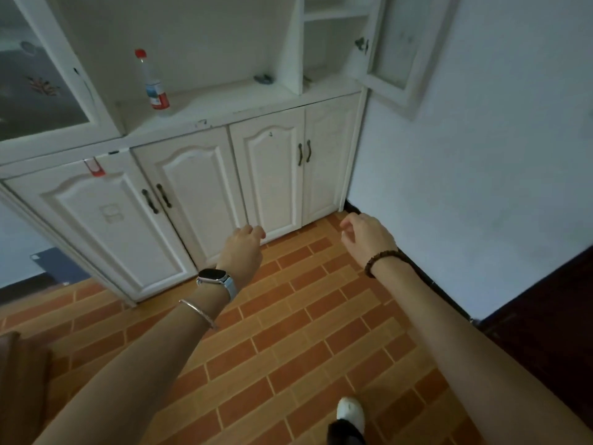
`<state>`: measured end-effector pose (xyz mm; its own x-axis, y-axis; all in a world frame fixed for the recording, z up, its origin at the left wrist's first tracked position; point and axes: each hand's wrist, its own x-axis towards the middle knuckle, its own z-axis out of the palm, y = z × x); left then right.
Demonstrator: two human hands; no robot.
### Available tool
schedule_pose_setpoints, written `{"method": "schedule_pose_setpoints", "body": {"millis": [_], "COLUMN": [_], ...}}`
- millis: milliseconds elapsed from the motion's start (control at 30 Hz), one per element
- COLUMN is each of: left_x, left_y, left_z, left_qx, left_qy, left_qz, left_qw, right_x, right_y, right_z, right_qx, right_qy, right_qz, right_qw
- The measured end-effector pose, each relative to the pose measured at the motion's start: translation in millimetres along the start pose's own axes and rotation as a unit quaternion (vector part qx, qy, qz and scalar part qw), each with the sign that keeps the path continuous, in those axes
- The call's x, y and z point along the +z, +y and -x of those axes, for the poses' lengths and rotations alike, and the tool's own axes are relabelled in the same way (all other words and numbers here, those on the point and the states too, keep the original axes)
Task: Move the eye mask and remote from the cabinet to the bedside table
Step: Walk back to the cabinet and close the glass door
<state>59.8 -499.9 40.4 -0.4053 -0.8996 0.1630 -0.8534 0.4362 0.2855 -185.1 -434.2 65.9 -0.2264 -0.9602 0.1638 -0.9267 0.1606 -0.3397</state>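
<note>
A white cabinet (pixel 224 110) stands ahead with an open shelf above closed lower doors. Neither an eye mask nor a remote is clearly visible; a small dark object (pixel 263 79) lies at the back of the shelf, too small to identify. My left hand (pixel 243 248), with a watch on its wrist, reaches forward in front of the lower doors, fingers loosely curled and holding nothing. My right hand (pixel 365 236), a bead bracelet on its wrist, hangs over the tiled floor near the cabinet's right corner, fingers relaxed and holding nothing.
A clear bottle with a red cap (pixel 150 81) stands on the shelf. An upper cabinet door (pixel 407 49) hangs open at the right, by the white wall (pixel 481 155). Dark wooden furniture (pixel 552 316) is at the right edge. My foot (pixel 349 415) is on the orange tiled floor.
</note>
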Motion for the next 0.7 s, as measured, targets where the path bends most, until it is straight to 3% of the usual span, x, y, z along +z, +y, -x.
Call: {"method": "schedule_pose_setpoints", "body": {"millis": [700], "left_x": [95.9], "left_y": [135.9], "left_z": [-218.8], "left_qx": [0.017], "left_qy": [0.013], "left_qz": [0.047], "left_qw": [0.999], "right_x": [-29.1], "right_y": [196.6], "right_z": [-184.1], "right_qx": [0.028], "right_qy": [-0.001], "right_qz": [-0.016], "right_qw": [0.999]}}
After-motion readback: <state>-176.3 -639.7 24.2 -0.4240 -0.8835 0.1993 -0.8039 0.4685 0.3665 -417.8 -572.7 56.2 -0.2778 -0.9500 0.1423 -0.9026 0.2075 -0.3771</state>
